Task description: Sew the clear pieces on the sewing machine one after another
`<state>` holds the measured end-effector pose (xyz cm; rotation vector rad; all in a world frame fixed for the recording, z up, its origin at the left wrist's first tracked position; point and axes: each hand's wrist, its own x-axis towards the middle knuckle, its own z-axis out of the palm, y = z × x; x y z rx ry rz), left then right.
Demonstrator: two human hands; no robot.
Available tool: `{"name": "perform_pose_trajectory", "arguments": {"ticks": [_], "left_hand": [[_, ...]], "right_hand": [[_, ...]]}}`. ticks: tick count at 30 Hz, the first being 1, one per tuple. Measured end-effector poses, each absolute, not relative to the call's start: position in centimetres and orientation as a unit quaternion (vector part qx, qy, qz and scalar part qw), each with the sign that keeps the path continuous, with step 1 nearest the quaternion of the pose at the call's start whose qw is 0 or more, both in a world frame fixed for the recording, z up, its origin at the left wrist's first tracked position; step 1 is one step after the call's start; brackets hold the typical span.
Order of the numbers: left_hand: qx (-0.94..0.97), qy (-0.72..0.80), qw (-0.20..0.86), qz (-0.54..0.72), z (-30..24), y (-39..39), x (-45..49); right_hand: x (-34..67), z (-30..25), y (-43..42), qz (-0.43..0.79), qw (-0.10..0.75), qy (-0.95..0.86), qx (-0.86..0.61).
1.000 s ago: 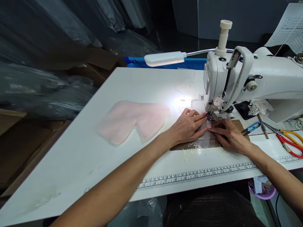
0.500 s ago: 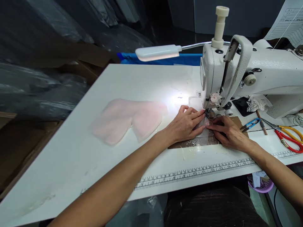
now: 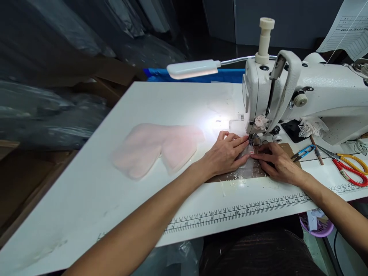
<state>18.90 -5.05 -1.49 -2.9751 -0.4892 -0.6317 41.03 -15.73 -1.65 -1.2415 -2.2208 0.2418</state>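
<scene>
A white sewing machine (image 3: pixel 260 88) stands on the right of the table. Its needle and presser foot (image 3: pixel 253 138) come down just beyond my fingertips. Under them lies a thin, sheer whitish fabric (image 3: pixel 243 171), over a brown plate on the table. My left hand (image 3: pixel 228 153) rests flat on the fabric, its fingers stretched toward the presser foot and the thumb apart. My right hand (image 3: pixel 274 161) is bent, with thumb and forefinger closed at the fabric's edge beside the foot. The two hands almost meet, and they partly hide the fabric.
A pale pink sheer fabric piece (image 3: pixel 155 147) lies left of my hands. Blue thread snips (image 3: pixel 303 152), a brown stick and scissors with red and yellow handles (image 3: pixel 352 168) lie at right. A lamp (image 3: pixel 192 69) hangs behind. A printed ruler (image 3: pixel 238 212) runs along the front edge.
The whole view has shifted slightly, with the machine's top a little lower in the picture. Both hands keep nearly the same place at the presser foot.
</scene>
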Motion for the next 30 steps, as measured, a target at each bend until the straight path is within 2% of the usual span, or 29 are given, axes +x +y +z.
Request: {"name": "perform_pose_trajectory", "arguments": {"ticks": [11, 22, 30], "left_hand": [[-0.951, -0.083, 0.049, -0.294, -1.2, -5.5, 19.1], [-0.963, -0.094, 0.072, -0.241, -0.6, -5.4, 18.8], [-0.962, -0.156, 0.08, -0.209, -1.0, -5.1, 19.3]], "right_hand": [[41.0, -1.7, -15.8, 0.088, 0.275, -0.829, -0.479], [40.7, -1.4, -15.9, 0.085, 0.258, -0.826, -0.494], [40.4, -1.2, -16.0, 0.101, 0.242, -0.819, -0.511]]}}
